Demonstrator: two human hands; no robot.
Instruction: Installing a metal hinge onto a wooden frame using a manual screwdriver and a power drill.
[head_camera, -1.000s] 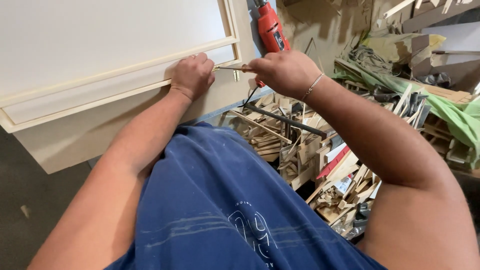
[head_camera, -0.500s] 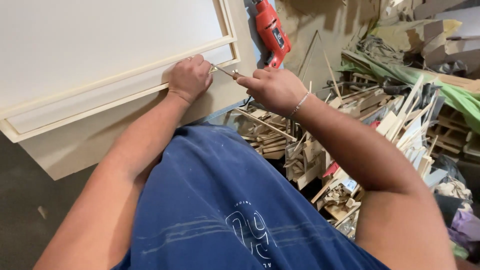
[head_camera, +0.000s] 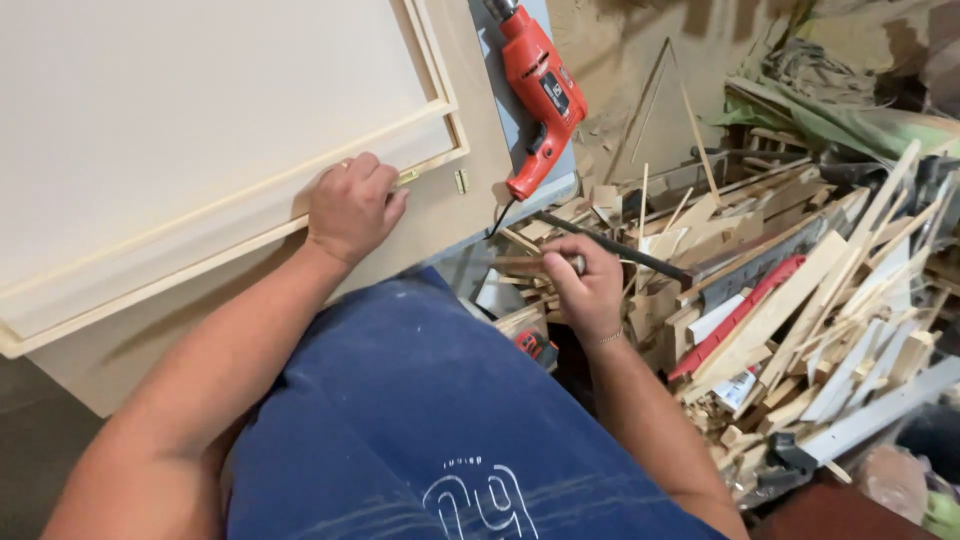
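Right hand (head_camera: 585, 285) grip is closed round a thin, stiff, light rod (head_camera: 540, 262); left hand (head_camera: 352, 205) grip is pressed flat, fingers spread on the rigid moulding (head_camera: 250, 205).

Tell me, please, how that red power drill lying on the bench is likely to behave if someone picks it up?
The red drill looks rigid and probably heavy for its size. Lying flat on the grey board, it seems unlikely to roll. Its black cord trails off the edge and might snag.
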